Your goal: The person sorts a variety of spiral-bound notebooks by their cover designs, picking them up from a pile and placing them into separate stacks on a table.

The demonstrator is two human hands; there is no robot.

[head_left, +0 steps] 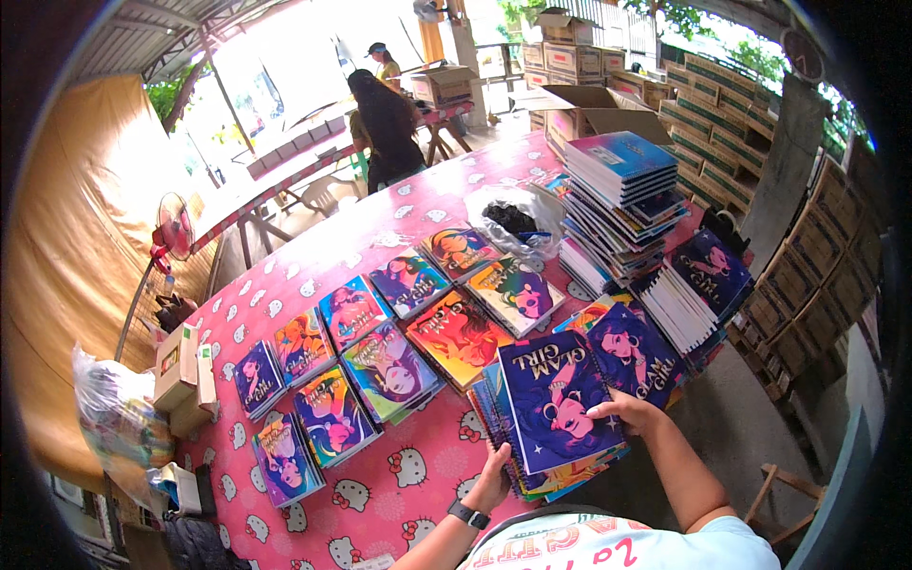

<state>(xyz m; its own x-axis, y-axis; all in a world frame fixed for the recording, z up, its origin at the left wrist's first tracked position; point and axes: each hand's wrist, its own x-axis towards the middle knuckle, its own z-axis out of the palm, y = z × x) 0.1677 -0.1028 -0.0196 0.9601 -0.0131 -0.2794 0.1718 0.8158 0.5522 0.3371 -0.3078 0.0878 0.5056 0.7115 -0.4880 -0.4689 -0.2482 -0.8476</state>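
A bundle of spiral notebooks point(556, 432), topped by a dark purple cover with a pink figure, is held between my two hands at the near table edge. My left hand point(490, 482), below a dark wristwatch, is closed on the bundle's left side. The thumb of my right hand point(631, 412) lies over the top cover's right edge; its other fingers are mostly hidden. Just right of the bundle lies another purple notebook point(632, 350). Farther left, two rows of bright notebook piles stand on the table, including an orange one point(456, 332) and a green-purple one point(391, 366).
Tall stacked notebooks point(622, 195) rise at the right, beside a clear plastic bag point(518, 223) with black contents. Pink patterned cloth point(370, 484) covers the table. An open carton point(603, 112) and piled boxes stand behind. Two people are at a far table; a fan point(174, 226) stands left.
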